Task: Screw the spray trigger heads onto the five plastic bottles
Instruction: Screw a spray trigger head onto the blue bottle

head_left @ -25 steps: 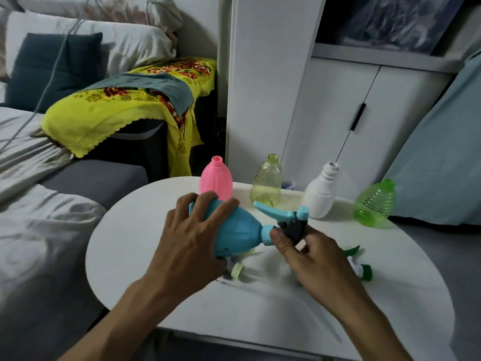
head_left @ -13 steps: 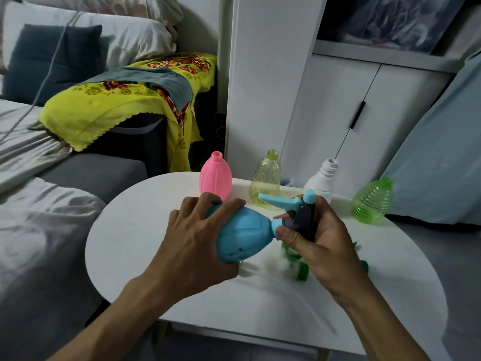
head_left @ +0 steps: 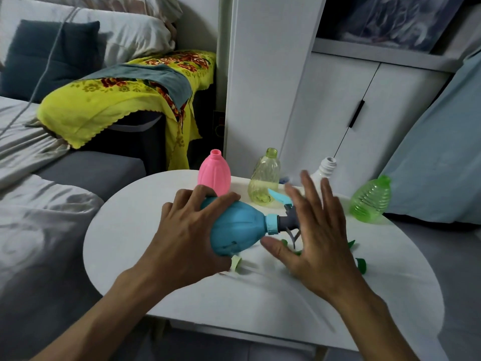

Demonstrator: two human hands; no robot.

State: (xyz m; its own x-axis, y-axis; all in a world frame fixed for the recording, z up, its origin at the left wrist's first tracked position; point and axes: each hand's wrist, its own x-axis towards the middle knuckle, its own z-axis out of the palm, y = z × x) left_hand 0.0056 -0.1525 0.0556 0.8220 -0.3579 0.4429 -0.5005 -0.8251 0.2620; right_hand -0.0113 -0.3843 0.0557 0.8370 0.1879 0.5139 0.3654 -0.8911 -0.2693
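My left hand grips a blue bottle held on its side above the white round table. A blue and grey trigger head sits on the bottle's neck, pointing right. My right hand hovers beside the trigger head with fingers spread, holding nothing. At the table's back stand a pink bottle, a yellow-green bottle and a white bottle, all with bare necks. A green ribbed bottle leans at the back right. Loose green trigger heads lie under my right hand, partly hidden.
A pale green cap piece lies on the table under the blue bottle. A grey bed is to the left, a yellow floral cloth behind it. White cabinets stand behind the table. A light blue cushion is at right.
My right hand has let go of the trigger head and opened, fingers spread. The blue bottle stays in my left hand, now tipped flatter with the head on its neck.
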